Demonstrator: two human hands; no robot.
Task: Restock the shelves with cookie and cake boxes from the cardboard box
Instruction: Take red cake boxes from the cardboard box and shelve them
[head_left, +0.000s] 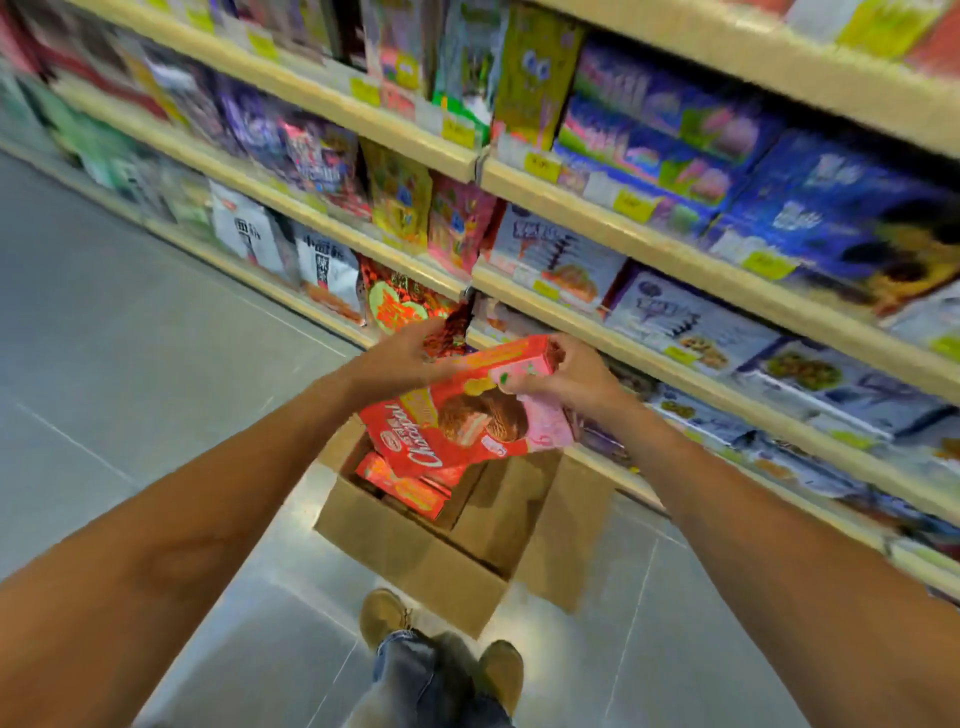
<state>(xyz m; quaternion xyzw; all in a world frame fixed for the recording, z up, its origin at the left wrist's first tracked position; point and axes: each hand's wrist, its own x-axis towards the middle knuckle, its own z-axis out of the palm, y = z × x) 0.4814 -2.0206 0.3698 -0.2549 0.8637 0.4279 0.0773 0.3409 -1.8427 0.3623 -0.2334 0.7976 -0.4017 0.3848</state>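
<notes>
Both hands hold a red cake box (457, 415) tilted above an open cardboard box (415, 551) on the grey floor (130, 338). The left hand (400, 358) grips the box's upper left edge, and the right hand (566, 376) grips its upper right end. More red boxes (405, 486) lie inside the cardboard box. Stocked shelves (649, 254) run along the right, blurred. Two brown shoes (441, 644) show below.

Matt brown cardboard box (415, 551), glossy printed cake box (457, 421), smooth tiled floor (130, 322)

Shelf packages (675, 140) blurred, cardboard box (415, 551) contents partly hidden
</notes>
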